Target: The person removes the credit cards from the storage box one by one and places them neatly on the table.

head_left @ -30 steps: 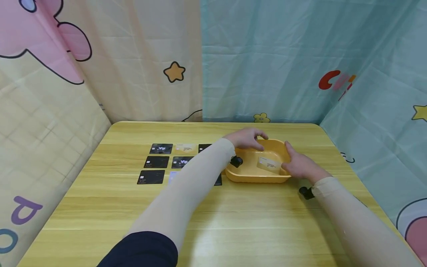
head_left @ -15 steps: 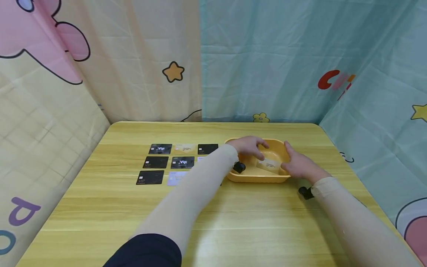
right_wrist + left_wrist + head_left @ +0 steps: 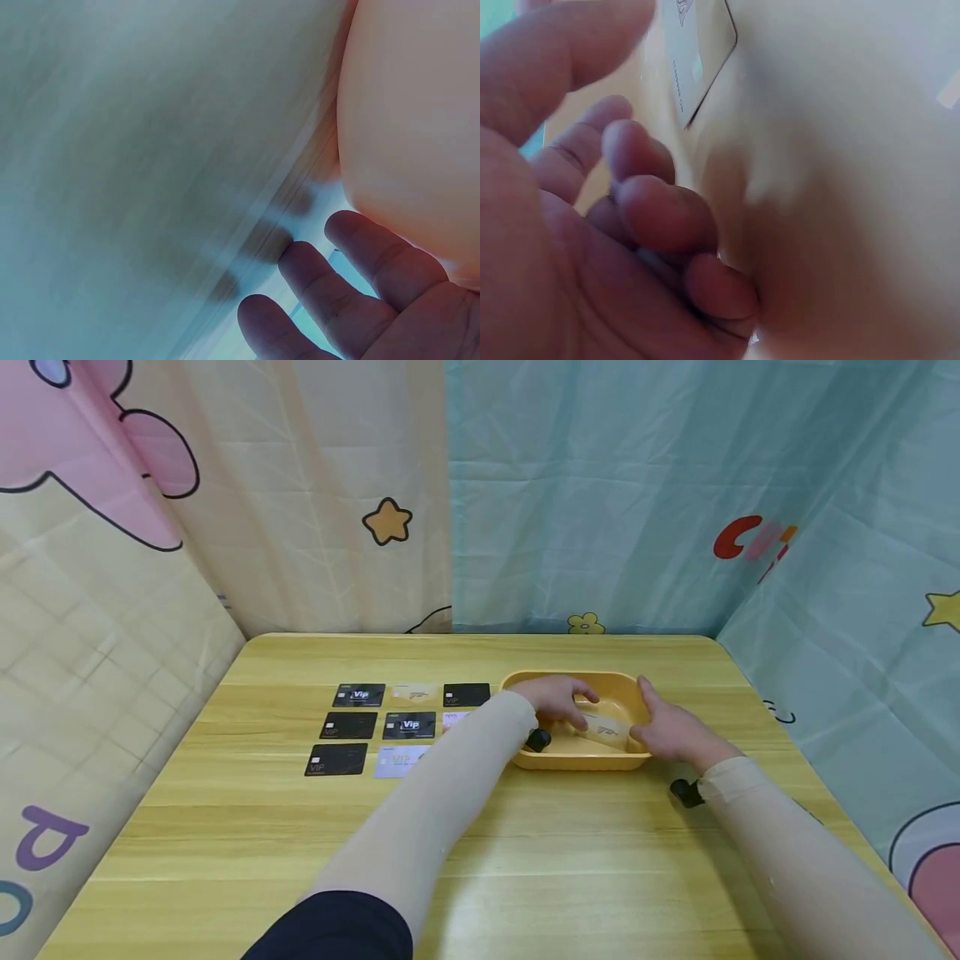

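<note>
A pale gold card (image 3: 606, 730) is lying inside the yellow tray (image 3: 576, 760), and you are reaching your left hand (image 3: 558, 697) down over it, fingers loosely curled just beside its edge but, going by the left wrist view, not yet closing on it. Your right hand (image 3: 670, 731) is resting relaxed against the tray's outer wall, steadying it. Beyond your left forearm, dark VIP cards (image 3: 358, 696) are lying in rows on the wooden table (image 3: 525, 860). This looks like the pick-up step; the next move calls for pinching the card's raised edge.
</note>
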{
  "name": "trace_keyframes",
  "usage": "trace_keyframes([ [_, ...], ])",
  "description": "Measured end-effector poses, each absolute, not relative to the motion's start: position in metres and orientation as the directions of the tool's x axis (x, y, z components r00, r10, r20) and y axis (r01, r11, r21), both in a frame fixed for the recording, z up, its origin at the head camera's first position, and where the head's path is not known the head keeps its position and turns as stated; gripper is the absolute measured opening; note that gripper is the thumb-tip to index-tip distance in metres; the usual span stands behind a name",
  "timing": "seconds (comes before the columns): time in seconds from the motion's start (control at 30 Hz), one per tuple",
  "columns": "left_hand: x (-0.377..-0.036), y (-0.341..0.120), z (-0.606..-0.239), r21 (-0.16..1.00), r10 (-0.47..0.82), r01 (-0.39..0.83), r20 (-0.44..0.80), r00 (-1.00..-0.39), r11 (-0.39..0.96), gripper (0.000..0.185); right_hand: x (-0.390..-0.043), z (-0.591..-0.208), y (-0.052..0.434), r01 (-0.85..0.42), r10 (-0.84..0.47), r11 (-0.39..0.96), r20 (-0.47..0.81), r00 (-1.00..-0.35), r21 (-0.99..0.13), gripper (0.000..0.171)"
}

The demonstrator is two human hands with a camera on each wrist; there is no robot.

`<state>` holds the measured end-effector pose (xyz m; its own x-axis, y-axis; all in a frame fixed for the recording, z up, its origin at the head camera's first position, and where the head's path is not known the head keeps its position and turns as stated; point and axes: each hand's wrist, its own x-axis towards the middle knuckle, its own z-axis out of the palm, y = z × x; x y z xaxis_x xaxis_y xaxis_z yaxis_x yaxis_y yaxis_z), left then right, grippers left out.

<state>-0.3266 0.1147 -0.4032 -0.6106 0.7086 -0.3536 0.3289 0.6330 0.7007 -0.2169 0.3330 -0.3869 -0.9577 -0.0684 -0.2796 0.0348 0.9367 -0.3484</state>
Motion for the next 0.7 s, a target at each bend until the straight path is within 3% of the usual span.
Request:
trace_keyframes([
  [0.2,-0.3217,0.1107,-0.4037,0.728,0.686,0.258,-0.377,-0.622,0.635,0.064,-0.2172,-0.3864,0.3306,0.05,-0.061,0.934,-0.297,-0.953,-0.353,0.097],
  [0.7,-0.3169,0.1091,-0.398,0.651,0.659,0.305,-0.407,-0.632,0.695,0.063,-0.2165,-0.3878,0.3317,0.048,-0.059,0.935,-0.288,-0.956,-0.352,0.099],
])
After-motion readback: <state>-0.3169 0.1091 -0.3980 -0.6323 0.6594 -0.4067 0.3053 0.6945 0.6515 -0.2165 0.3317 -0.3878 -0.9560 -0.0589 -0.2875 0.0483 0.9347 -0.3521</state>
